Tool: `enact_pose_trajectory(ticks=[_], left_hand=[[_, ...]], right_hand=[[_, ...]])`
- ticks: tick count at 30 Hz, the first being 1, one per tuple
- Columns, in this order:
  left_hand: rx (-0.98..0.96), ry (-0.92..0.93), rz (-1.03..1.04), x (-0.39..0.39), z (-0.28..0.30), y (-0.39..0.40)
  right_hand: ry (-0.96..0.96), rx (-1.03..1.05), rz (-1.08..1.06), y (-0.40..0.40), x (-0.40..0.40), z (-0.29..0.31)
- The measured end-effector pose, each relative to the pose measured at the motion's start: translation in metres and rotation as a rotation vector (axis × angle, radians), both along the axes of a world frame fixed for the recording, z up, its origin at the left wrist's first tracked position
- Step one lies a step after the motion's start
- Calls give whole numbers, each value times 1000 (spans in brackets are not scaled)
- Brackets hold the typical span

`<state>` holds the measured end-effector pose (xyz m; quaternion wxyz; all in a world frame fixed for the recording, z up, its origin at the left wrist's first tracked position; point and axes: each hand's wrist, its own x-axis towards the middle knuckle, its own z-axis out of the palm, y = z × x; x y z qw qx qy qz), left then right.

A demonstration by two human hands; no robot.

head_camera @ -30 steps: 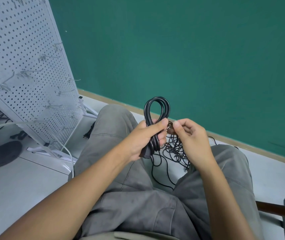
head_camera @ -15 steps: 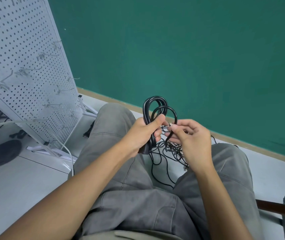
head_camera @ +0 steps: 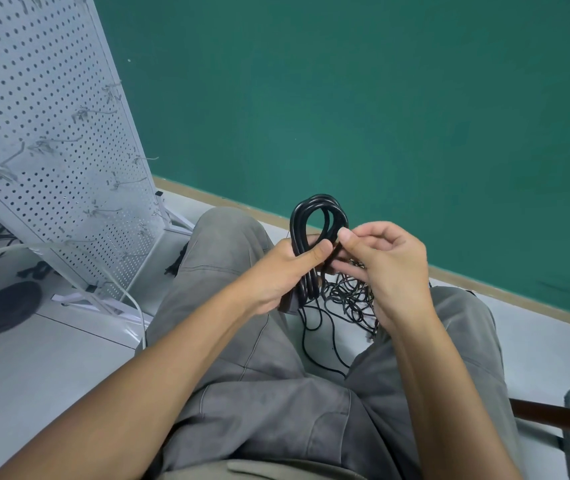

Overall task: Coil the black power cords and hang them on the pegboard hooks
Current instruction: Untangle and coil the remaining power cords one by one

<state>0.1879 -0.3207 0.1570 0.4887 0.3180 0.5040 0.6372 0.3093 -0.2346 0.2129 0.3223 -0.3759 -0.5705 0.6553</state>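
I see my left hand (head_camera: 278, 271) gripping a glossy, rubbery black power cord (head_camera: 314, 237) coiled in narrow upright loops above my lap. My right hand (head_camera: 385, 268) pinches a strand beside the coil. Its fingertips hide the contact; the floor tangle (head_camera: 346, 299) is indistinct.

The black power cord (head_camera: 314, 233) is folded into a tight upright bundle of several loops, its rounded top standing above the knees. Below it more thin black cords (head_camera: 346, 299) lie tangled on the floor. The white pegboard (head_camera: 51, 133) leans at left, its wire hooks (head_camera: 86, 114) bare.
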Motion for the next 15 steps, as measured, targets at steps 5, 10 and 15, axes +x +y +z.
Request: enact_pose_trajectory(ticks=[5,10,15], left_hand=[[9,77,-39,1,0,-2],[-51,173,-42,2,1,-2],[-75,-14,60,3,8,0]], right_hand=[[11,-185,62,8,5,-5],[-83,-39,53,5,3,-8],[-202,116,152,-3,-4,-34]])
